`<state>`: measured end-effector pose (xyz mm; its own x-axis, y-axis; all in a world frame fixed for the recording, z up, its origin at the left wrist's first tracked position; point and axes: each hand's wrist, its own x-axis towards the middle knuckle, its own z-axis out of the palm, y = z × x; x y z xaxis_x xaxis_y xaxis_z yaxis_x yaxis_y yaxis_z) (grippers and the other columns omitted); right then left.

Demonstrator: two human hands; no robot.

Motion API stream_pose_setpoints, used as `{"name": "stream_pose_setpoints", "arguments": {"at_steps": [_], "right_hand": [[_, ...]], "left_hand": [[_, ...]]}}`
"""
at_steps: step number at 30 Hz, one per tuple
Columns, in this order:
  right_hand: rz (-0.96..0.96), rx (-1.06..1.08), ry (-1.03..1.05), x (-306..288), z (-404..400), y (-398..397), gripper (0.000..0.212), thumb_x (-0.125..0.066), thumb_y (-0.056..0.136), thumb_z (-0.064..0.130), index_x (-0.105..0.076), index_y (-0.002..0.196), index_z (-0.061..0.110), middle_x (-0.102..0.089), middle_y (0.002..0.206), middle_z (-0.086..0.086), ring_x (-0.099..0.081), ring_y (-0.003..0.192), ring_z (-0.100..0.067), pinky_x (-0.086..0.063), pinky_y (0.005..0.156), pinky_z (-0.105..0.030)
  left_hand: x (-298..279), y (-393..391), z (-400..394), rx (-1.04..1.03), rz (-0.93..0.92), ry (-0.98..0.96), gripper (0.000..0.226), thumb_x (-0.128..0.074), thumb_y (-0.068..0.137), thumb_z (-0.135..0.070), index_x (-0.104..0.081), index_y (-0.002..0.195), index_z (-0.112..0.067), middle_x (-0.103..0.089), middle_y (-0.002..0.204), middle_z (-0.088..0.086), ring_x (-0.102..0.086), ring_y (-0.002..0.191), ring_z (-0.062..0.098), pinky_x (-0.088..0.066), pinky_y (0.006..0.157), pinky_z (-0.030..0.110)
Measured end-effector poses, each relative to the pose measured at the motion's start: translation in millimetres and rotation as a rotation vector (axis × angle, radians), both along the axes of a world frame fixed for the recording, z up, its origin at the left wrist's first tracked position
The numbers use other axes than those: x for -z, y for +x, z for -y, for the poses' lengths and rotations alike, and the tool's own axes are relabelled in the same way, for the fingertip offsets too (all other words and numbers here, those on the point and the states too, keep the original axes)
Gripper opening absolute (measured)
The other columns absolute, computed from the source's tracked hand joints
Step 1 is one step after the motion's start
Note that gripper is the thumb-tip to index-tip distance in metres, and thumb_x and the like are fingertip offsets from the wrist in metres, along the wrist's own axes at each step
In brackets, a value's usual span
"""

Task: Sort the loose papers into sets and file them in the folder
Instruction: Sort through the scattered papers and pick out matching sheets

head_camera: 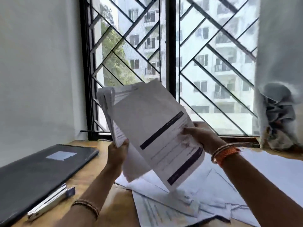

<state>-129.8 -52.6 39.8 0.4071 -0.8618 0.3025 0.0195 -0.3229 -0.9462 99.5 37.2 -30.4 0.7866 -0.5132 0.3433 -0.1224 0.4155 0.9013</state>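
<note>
My left hand (117, 152) grips the bottom edge of a stack of papers (109, 112), held upright above the wooden table (100, 190). My right hand (200, 136) pinches the right edge of a printed sheet (155, 128) with dark bars, tilted in front of that stack. Several loose papers (196, 199) lie spread over the table below and to the right. A dark closed folder (37, 171) with a pale label lies flat at the left.
A silver stapler (49, 202) lies on the folder's near edge. Behind the table is a barred window (168, 63), with a grey wall at the left. A bunched curtain (277, 115) hangs at the right, down to the sill.
</note>
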Motion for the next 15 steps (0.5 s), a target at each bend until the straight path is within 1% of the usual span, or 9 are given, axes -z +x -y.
{"name": "stream_pose_setpoints", "arguments": {"at_steps": [3,5,7,8,10,12,13,14,15], "right_hand": [[-0.013,0.038,0.059,12,15,-2,0.007,-0.060,0.082,-0.006,-0.063,0.084,0.000,-0.067,0.082,-0.018,-0.066,0.057,-0.018,-0.054,0.052,-0.024],[-0.095,0.001,0.089,14,22,-9,0.012,-0.057,0.079,-0.009,-0.062,0.085,0.000,-0.066,0.091,-0.022,-0.065,0.069,-0.028,-0.058,0.065,-0.034],[-0.236,-0.052,0.048,11,22,-18,0.017,-0.058,0.073,-0.011,-0.061,0.087,-0.001,-0.064,0.097,-0.026,-0.063,0.074,-0.031,-0.056,0.072,-0.039],[-0.318,-0.077,0.005,9,21,-24,0.024,-0.061,0.070,-0.011,-0.061,0.092,-0.002,-0.064,0.101,-0.027,-0.064,0.077,-0.032,-0.056,0.072,-0.038],[-0.514,-0.164,-0.073,1,15,-36,0.044,-0.062,0.069,-0.015,-0.059,0.111,-0.002,-0.062,0.114,-0.026,-0.063,0.094,-0.037,-0.053,0.082,-0.039],[-0.808,-0.242,-0.132,-12,8,-41,0.060,-0.058,0.076,-0.018,-0.052,0.129,0.008,-0.059,0.125,-0.010,-0.055,0.113,-0.028,-0.043,0.096,-0.034],[-0.985,-0.245,-0.155,-20,7,-38,0.064,-0.058,0.078,-0.017,-0.048,0.130,0.018,-0.056,0.122,-0.001,-0.052,0.113,-0.021,-0.041,0.097,-0.032],[-1.130,-0.236,-0.176,-28,7,-32,0.062,-0.059,0.078,-0.016,-0.049,0.128,0.020,-0.055,0.116,0.003,-0.052,0.107,-0.017,-0.044,0.092,-0.032],[-1.235,-0.219,-0.208,-35,5,-22,0.057,-0.060,0.077,-0.015,-0.053,0.122,0.019,-0.058,0.108,0.001,-0.056,0.095,-0.017,-0.049,0.080,-0.032]], "left_hand": [[1,3,0,0.064,-0.054,-0.010,0.015,-0.062,0.090,-0.009,-0.062,0.078,-0.017,-0.063,0.079,0.003,-0.059,0.074,0.023,-0.049,0.073,0.035],[1,5,-1,0.079,-0.090,-0.005,0.004,-0.063,0.090,-0.011,-0.063,0.087,-0.012,-0.064,0.082,0.001,-0.060,0.075,0.023,-0.052,0.076,0.037],[1,9,-2,0.103,-0.106,-0.016,0.011,-0.062,0.090,-0.008,-0.064,0.100,-0.005,-0.066,0.084,0.002,-0.062,0.080,0.026,-0.053,0.078,0.039],[2,11,-2,0.124,-0.101,-0.024,0.013,-0.060,0.090,-0.004,-0.063,0.103,-0.004,-0.066,0.082,0.002,-0.063,0.080,0.026,-0.054,0.074,0.036],[3,12,-3,0.146,-0.083,-0.026,0.010,-0.057,0.090,0.001,-0.061,0.097,-0.005,-0.067,0.070,-0.003,-0.065,0.066,0.016,-0.053,0.056,0.026],[4,16,-5,0.196,-0.085,-0.015,0.010,-0.056,0.092,-0.001,-0.060,0.090,-0.010,-0.067,0.065,-0.005,-0.064,0.050,0.005,-0.050,0.044,0.020],[5,20,-6,0.261,-0.087,-0.005,0.011,-0.056,0.092,-0.001,-0.061,0.090,-0.011,-0.069,0.070,-0.003,-0.065,0.052,0.007,-0.052,0.045,0.021],[6,23,-6,0.343,-0.069,0.009,0.012,-0.056,0.092,-0.002,-0.063,0.093,-0.011,-0.072,0.074,-0.001,-0.068,0.058,0.010,-0.054,0.049,0.024],[6,25,-7,0.422,-0.040,0.028,0.012,-0.058,0.089,-0.003,-0.064,0.098,-0.010,-0.074,0.079,0.000,-0.070,0.064,0.013,-0.056,0.053,0.027]]}}
